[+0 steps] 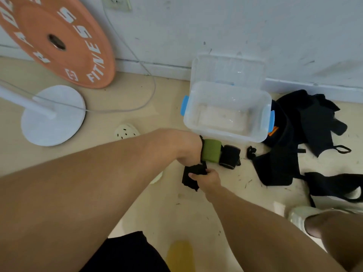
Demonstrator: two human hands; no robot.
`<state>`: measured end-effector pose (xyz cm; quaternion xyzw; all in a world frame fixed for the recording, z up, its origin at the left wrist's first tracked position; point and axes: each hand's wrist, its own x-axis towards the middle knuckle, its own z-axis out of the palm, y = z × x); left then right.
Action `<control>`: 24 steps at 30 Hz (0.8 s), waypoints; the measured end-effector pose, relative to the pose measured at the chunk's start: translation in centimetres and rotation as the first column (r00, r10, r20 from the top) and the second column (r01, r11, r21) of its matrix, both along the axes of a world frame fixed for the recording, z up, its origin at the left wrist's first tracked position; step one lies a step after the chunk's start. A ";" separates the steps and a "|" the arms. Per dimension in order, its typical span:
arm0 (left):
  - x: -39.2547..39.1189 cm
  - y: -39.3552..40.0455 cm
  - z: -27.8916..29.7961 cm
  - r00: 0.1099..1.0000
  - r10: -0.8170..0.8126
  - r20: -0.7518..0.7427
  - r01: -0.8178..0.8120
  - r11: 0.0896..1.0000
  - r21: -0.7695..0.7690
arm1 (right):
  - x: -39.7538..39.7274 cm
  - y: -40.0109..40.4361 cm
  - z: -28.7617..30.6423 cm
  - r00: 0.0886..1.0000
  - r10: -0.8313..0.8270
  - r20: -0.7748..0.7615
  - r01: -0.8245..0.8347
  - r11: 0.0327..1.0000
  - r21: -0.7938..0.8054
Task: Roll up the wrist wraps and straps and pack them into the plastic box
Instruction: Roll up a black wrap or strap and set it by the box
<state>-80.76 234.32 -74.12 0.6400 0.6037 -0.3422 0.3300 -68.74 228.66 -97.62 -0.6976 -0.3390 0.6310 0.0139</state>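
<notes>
Rolling: right hand [208,178] pinches black strap [191,178]; left hand [186,152] fingers hidden, state unclear.
Next: finish roll, drop into empty box [225,134].

An orange weight plate [57,40] with white lettering leans against the white wall [235,26] at the floor's far left. Just before it, a round white stand base [53,114] rests on the beige floor [137,107], its pole running off the left edge. A pale cable [145,69] trails down the wall and loops across the floor. A perforated cream clog [125,131] lies nearer in.
</notes>
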 end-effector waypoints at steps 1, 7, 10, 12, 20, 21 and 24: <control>0.2 0.0 -0.1 0.999 -0.040 -0.010 0.039 0.999 -0.026 | -0.1 -0.1 -0.4 1.000 -0.024 0.003 0.024 1.000 0.001; 1.0 -0.1 -0.1 0.996 -0.058 -0.063 0.050 0.992 -0.118 | -0.3 0.6 -1.9 0.999 0.016 0.040 -0.017 0.999 0.029; 0.4 -0.2 -0.8 0.990 -0.136 -0.034 0.130 0.981 -0.141 | -0.9 1.1 -2.0 0.999 0.019 0.025 -0.020 0.999 0.041; 0.0 -0.3 -0.2 0.960 -0.278 -0.009 0.277 0.958 -0.080 | -1.4 1.3 -2.1 1.000 0.002 0.016 -0.003 0.998 0.061; 1.0 0.4 0.3 0.973 -0.200 -0.115 0.175 0.964 -0.199 | -0.2 1.0 -1.7 0.998 0.006 0.062 -0.013 0.993 0.120; 1.1 0.6 0.1 0.979 -0.174 -0.104 0.153 0.971 -0.185 | 0.2 1.1 -1.7 0.998 0.012 0.064 -0.020 0.993 0.117; 1.7 0.7 -0.3 0.989 -0.109 -0.097 0.092 0.982 -0.163 | 1.9 1.6 -1.5 0.994 0.039 0.098 -0.051 0.992 0.118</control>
